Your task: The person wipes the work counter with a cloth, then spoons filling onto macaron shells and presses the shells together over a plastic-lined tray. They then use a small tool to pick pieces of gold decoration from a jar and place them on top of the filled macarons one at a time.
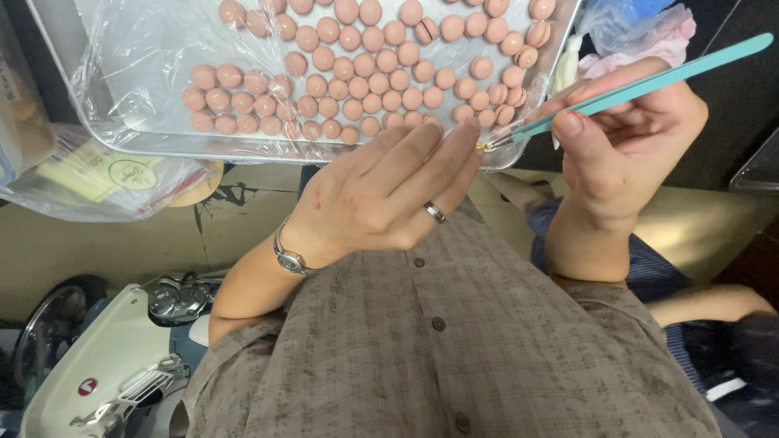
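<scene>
Tweezers (641, 85), teal and long, are resting in your right hand (621, 138), whose grip is pinching them between thumb and fingers. Their tips are holding a tiny gold piece (484, 147) right at your left hand's (381, 195) fingertips, with that grip lying flat and spread, clasping nothing. Pink macaron charms (365, 61) are lying on the plastic-lined tray (122, 81) just beyond.

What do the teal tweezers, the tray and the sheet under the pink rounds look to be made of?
Tweezers: probably metal with a matte teal coating; thin, straight arms. Tray: likely brushed metal, grey with dull sheen. Sheet: clear plastic film, wrinkled and glinting. Pink rounds: matte and smooth; material unclear.
</scene>
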The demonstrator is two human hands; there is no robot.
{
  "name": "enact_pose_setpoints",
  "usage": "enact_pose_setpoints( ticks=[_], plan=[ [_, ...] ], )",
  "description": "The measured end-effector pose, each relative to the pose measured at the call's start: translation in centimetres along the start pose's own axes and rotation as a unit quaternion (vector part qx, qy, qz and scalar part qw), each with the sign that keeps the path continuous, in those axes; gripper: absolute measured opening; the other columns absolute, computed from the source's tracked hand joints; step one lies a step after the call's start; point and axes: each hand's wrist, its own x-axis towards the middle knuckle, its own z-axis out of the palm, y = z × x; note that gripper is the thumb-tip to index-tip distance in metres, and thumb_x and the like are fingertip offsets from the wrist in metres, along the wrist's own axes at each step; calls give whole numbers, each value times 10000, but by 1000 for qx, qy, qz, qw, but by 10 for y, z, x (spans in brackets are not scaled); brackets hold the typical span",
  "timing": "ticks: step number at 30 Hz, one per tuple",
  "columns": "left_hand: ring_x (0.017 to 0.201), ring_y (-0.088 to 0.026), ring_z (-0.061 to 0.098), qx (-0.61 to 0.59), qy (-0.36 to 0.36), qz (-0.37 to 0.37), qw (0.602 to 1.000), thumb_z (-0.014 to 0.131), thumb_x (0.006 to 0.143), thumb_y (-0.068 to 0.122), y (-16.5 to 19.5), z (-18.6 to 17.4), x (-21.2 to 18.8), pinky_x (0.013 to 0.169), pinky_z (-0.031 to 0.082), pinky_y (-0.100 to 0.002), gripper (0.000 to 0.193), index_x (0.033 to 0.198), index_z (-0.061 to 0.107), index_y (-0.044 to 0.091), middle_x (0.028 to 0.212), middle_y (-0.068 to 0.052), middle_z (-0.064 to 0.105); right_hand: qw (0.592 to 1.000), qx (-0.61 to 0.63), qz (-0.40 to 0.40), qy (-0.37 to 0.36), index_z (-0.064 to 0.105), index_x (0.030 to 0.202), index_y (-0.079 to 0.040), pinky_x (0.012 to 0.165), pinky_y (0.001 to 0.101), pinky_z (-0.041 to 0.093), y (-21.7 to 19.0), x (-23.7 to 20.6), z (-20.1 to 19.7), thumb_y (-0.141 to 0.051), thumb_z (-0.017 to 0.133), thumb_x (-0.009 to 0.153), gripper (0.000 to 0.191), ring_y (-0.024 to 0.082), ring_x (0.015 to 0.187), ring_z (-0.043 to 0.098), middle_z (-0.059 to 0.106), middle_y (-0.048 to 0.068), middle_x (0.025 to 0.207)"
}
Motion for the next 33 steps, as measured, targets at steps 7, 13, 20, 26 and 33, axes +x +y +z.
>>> enact_pose_setpoints(
  ticks=[7, 13, 20, 26, 33],
  plan=[
    [1030, -208, 636, -14, -3, 1, 1000, 677, 956, 94, -1, 3, 0, 873, 586, -296, 213, 1140, 700, -12, 1243, -108, 654, 1000, -23, 4, -15, 606, 1055, 37, 710, 217, 569, -2, 8, 4, 3, 761, 968, 181, 160, 774, 719, 719, 177, 909],
    [1028, -206, 636, -16, -3, -2, 1000, 690, 961, 85, -2, 5, -1, 879, 585, -298, 200, 1134, 699, -13, 1250, -107, 649, 1000, -5, 6, -10, 603, 1063, 39, 742, 243, 595, -2, 7, 8, 9, 767, 984, 184, 163, 779, 718, 717, 178, 905],
    [1028, -199, 635, -27, -3, -14, 1000, 690, 950, 68, -3, 6, -3, 874, 591, -300, 196, 1131, 694, -9, 1269, -101, 645, 1000, -4, 8, 9, 599, 1066, 43, 730, 242, 589, 2, 6, 6, 1, 773, 976, 200, 173, 779, 720, 716, 186, 909],
    [1036, -198, 634, -16, -1, -12, 1000, 675, 932, 28, -2, 8, -3, 877, 586, -296, 216, 1144, 696, -12, 1283, -105, 643, 1000, 14, -7, 10, 602, 1055, 36, 696, 212, 554, 9, 3, 0, -24, 786, 964, 214, 170, 778, 719, 715, 182, 909],
    [1036, -195, 631, -8, -1, -9, 1000, 691, 953, 77, -2, 7, -3, 877, 579, -288, 201, 1135, 699, -8, 1270, -104, 640, 1000, 1, -5, 8, 600, 1065, 44, 664, 201, 524, 13, 2, -2, 4, 790, 979, 212, 160, 759, 704, 714, 195, 906]
  ],
)
